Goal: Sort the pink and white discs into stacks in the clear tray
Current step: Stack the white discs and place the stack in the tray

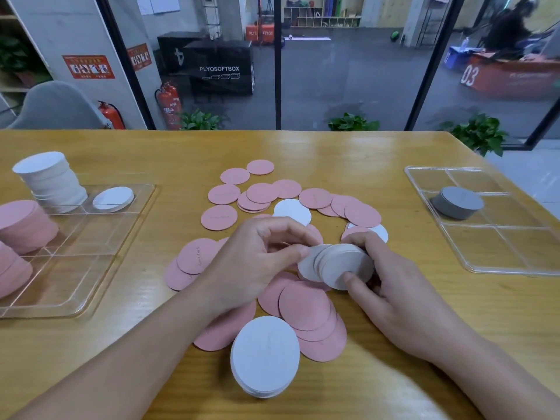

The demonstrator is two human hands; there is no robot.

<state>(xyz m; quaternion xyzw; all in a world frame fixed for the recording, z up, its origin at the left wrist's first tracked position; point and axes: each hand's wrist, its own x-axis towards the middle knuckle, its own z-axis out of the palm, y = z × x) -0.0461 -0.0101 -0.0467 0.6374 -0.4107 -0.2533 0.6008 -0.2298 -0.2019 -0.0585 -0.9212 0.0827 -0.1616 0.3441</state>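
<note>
Sort is partway, prob. around the middle by my read. Done so far: clear tray [127,225] at the left of the table [424,313] already carries a tall white stack [50,180] in a far compartment, a short white pile [113,199] in the compartment next to it, and 2 pink stacks [25,225] at its left side, the nearer one partly cut off by the frame edge. Right now both hands work 1 small bundle of white discs [342,265] held just above the loose heap at table centre: right hand [403,295] has its grip closed round the bundle, thumb on the near face, fingers behind; left hand [257,262] pinches the bundle's left edge w/ thumb and fingertips, looks like squaring it up. Left to do: lots of loose pink discs [303,307] spread and overlapping across the centre, a few single white discs [292,210] among them, plus 1 loose white pile [265,356] near the table's front edge, not yet in the tray. 2nd clear tray [485,237] at the right holds only a grey stack [457,203]; other compartments there show nothing. Near compartments of the left tray also look unfilled, so there's room for what's left.
</note>
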